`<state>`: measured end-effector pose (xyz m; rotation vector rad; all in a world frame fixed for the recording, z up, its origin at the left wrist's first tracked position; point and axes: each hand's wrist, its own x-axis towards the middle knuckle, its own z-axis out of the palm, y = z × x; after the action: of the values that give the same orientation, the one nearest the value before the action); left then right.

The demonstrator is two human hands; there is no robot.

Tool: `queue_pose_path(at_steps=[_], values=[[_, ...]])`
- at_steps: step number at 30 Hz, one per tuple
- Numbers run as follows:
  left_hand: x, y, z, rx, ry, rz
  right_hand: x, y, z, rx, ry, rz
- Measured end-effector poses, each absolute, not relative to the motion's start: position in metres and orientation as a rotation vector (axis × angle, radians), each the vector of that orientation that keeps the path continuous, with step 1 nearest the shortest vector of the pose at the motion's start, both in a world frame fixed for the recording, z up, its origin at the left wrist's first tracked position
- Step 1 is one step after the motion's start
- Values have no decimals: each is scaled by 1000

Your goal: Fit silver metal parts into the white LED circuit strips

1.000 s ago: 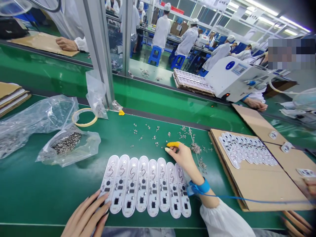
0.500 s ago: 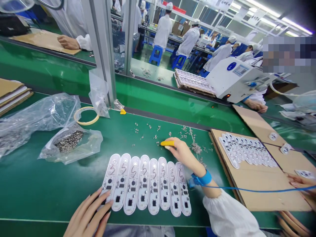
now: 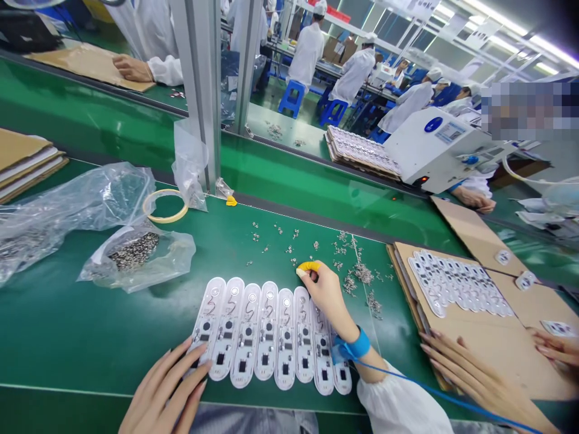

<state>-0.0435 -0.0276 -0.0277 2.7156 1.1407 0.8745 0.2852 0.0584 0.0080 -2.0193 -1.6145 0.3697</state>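
Circuit boards [image 3: 268,337], eight white rounded strips, lay side by side in a row on the green table [image 3: 90,337], right in front of the person. The left hand [image 3: 168,386] had its fingers stretched out and slightly apart, the tips resting on the lower part of the leftmost board without closing around it. The right hand [image 3: 323,295] was poised just past the far ends of the boards, a yellow finger cover [image 3: 310,266] on one finger; that finger and the thumb were curved towards each other, nearly or quite meeting, and I cannot tell whether a part was pinched between them. A blue wrist strap [image 3: 355,346] hid some of the rightmost board. Small metal parts [image 3: 363,274] were scattered beyond and to the right of that hand. On the left, a clear bag [image 3: 174,256] of similar parts lay open near a ring of tape [image 3: 166,219]. On the right, more boards [image 3: 459,283] lay on a cardboard sheet [image 3: 493,331], where a co-worker's hand [image 3: 479,377] also rested.
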Motion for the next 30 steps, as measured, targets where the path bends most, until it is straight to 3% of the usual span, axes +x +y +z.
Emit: queue_pose_path(at_steps=[9, 12, 18, 24, 30], values=[[-9, -28, 19, 2348, 1207, 1080, 255, 20, 57, -1613, -1825, 329], [16, -18, 37, 1974, 1153, 1022, 226, 1, 72, -1331, -2026, 341], [33, -21, 45, 1610, 1164, 967, 192, -20, 82, -1217, -2147, 263], [13, -44, 40, 1147, 1269, 849, 183, -21, 80, -1118, -2145, 508], [15, -28, 34, 651, 721, 815, 166, -6, 90, -1217, -1837, 1013]])
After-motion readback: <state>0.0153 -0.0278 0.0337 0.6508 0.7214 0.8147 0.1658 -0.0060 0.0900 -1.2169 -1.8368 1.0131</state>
